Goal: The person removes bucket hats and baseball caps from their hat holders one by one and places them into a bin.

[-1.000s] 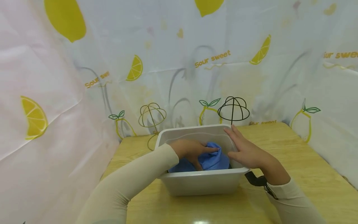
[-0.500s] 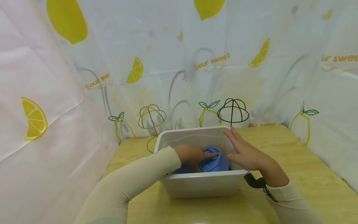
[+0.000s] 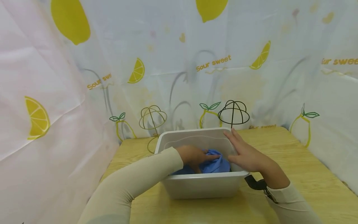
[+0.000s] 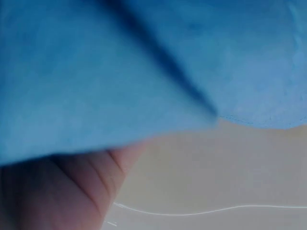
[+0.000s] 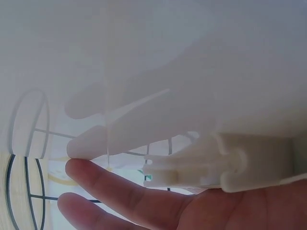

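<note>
A pale grey plastic bin (image 3: 199, 186) stands on the wooden table, with a crumpled blue fabric item (image 3: 216, 165) at its bottom. Reaching into the bin, my left hand (image 3: 193, 157) grips the blue fabric, index finger over its top and thumb at the near side. In the left wrist view the blue fabric (image 4: 105, 91) covers most of those fingers; a curved stitched edge shows. Along the bin's right rim rests my right hand (image 3: 247, 155), fingers straight and thumb over the inner side. The right wrist view shows the fingers (image 5: 129, 196) beside the glossy bin wall (image 5: 144, 57).
Behind the bin stand a gold wire hat stand (image 3: 152, 117) at the left and a black wire hat stand (image 3: 233, 112) at the right. A lemon-printed sheet (image 3: 167, 56) hangs around the wooden table (image 3: 285, 155).
Both hands stay nearly in place, with the left hand on the blue fabric and the right at the rim. The head view has shifted slightly, so the scene sits lower.
</note>
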`<action>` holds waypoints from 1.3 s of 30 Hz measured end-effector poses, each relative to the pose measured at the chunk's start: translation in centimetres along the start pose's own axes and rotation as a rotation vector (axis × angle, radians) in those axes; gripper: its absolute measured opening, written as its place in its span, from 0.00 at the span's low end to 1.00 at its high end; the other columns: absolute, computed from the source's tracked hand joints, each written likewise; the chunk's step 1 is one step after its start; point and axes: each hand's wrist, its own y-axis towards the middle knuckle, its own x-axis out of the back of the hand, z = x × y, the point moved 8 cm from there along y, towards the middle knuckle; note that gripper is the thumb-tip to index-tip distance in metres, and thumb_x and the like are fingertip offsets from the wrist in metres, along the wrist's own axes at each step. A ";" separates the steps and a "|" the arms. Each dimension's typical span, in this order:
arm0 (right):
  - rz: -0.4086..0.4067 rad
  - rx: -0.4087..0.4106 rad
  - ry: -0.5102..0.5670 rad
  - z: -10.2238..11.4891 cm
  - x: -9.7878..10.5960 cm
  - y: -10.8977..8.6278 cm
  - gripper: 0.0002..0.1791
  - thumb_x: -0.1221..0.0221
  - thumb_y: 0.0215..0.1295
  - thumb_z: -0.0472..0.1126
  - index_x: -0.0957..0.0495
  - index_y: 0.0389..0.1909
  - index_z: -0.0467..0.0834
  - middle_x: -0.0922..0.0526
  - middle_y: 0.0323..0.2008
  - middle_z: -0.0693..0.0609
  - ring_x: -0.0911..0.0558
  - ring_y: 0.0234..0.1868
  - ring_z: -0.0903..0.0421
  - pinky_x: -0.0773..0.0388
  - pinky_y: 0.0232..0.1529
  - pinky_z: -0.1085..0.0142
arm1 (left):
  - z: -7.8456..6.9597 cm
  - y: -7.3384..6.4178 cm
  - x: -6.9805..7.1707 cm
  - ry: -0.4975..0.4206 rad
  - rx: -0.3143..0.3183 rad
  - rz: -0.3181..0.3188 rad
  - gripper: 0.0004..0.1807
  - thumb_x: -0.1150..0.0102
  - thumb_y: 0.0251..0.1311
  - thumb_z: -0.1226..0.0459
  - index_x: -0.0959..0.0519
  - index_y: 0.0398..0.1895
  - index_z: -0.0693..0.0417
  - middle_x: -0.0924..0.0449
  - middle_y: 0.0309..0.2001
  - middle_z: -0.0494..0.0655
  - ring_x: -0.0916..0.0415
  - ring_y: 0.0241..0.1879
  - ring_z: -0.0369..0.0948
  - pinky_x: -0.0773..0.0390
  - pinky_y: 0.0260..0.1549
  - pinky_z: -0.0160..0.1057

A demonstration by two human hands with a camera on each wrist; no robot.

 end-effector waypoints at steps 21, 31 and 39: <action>0.003 -0.001 -0.016 0.1 0.1 -0.1 0.47 0.43 0.71 0.39 0.58 0.85 0.51 0.75 0.83 0.40 0.61 0.81 0.28 0.48 0.70 0.25 | 0.4 -0.8 1.9 -0.035 -0.032 -0.083 0.64 0.27 0.52 0.35 0.60 0.85 0.26 0.37 0.78 0.55 0.31 0.72 0.44 0.32 0.71 0.41; 0.004 0.001 0.000 0.0 -0.3 0.2 0.47 0.44 0.71 0.38 0.58 0.85 0.50 0.75 0.83 0.40 0.61 0.82 0.29 0.48 0.70 0.25 | 1.6 -3.3 3.5 -0.137 -0.020 -0.123 0.68 0.27 0.48 0.33 0.63 0.85 0.27 0.47 0.82 0.54 0.41 0.79 0.48 0.36 0.75 0.48; 0.001 -0.015 0.001 0.1 -0.1 0.1 0.47 0.44 0.71 0.39 0.58 0.85 0.50 0.75 0.83 0.43 0.63 0.82 0.31 0.50 0.70 0.25 | 2.9 -5.6 4.7 -0.197 -0.025 -0.170 0.70 0.26 0.48 0.34 0.67 0.84 0.26 0.52 0.84 0.52 0.46 0.81 0.47 0.39 0.76 0.49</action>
